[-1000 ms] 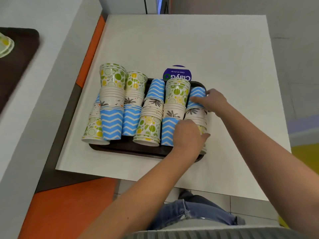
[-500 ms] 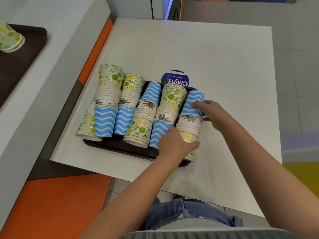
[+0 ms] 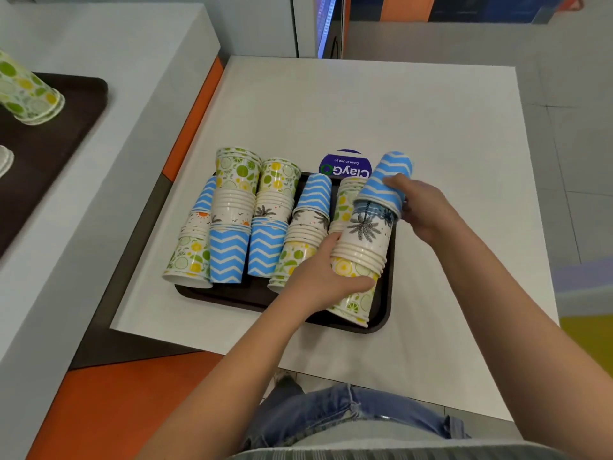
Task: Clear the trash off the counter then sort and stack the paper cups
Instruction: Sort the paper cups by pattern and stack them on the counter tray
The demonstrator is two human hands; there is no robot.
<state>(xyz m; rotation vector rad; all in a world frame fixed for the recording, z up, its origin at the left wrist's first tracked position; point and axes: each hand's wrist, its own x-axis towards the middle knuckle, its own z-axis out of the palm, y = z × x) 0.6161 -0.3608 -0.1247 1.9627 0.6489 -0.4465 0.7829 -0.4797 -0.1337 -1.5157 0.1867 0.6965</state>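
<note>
Now the left hand (image 3: pixel 326 280) grips the rightmost cup stack (image 3: pixel 361 260) low down on the dark tray (image 3: pixel 381 322), while the right hand (image 3: pixel 419 207) clasps its blue zigzag cups (image 3: pixel 388 180), tilted above the counter (image 3: pixel 431 127).

Upside-down paper cup stacks (image 3: pixel 252 220) crowd a dark tray (image 3: pixel 386 307), mixing three prints: blue chevron, citrus, and white with palms. The rightmost stack (image 3: pixel 360 260) leans, gripped low at its citrus cups, palm cups above. A blue chevron cup (image 3: pixel 386 180) is tilted at its top, held. Another citrus stack (image 3: pixel 28 91) lies on a far tray (image 3: pixel 66 134).
</note>
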